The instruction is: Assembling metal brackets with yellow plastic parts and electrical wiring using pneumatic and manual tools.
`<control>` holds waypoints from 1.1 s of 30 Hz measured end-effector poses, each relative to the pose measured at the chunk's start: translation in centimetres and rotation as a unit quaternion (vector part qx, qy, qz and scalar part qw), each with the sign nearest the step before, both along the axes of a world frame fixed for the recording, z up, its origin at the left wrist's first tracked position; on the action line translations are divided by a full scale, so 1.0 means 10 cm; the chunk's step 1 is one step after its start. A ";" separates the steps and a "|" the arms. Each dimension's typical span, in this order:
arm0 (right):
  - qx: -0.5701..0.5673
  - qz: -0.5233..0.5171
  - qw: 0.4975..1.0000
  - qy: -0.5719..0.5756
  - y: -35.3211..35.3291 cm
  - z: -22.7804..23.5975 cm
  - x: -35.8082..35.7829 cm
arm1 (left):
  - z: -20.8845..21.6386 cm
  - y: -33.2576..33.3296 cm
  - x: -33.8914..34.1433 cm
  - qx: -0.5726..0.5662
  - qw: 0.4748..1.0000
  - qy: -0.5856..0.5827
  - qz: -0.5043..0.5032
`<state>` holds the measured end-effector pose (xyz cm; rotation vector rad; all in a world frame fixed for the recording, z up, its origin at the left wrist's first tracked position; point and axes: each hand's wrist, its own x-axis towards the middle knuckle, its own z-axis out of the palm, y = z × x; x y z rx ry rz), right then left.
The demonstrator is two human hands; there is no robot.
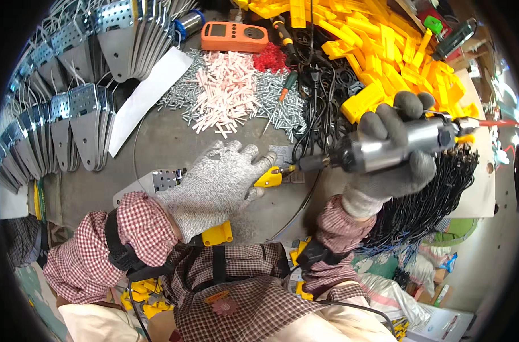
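Note:
My left hand (222, 176), in a speckled grey knit glove, lies over a yellow plastic housing (269, 178) and presses it on the table. To its left a perforated metal bracket with a pointed grey plate (167, 180) pokes out; whether it joins the housing is hidden under my hand. My right hand (399, 142), in a dark-palmed grey glove, is wrapped round a grey power screwdriver (379, 149) held level. The tool's tip points left and meets the right end of the yellow housing. A red hose (496, 123) runs off its rear end.
Pink tubes (225, 85) and silver screws (279, 105) lie in heaps ahead, near an orange multimeter (234, 37). Grey plates with brackets (88, 128) stand in rows at left. Yellow housings (379, 51) are piled far right, above bundled black cables (425, 199). A loose screwdriver (288, 85) lies among the screws.

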<state>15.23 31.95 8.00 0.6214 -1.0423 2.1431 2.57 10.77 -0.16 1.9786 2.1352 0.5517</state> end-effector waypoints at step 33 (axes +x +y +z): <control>0.269 -0.041 0.962 -0.033 -0.29 -0.22 -0.15 | 0.06 -0.04 0.00 0.026 0.994 -0.102 0.027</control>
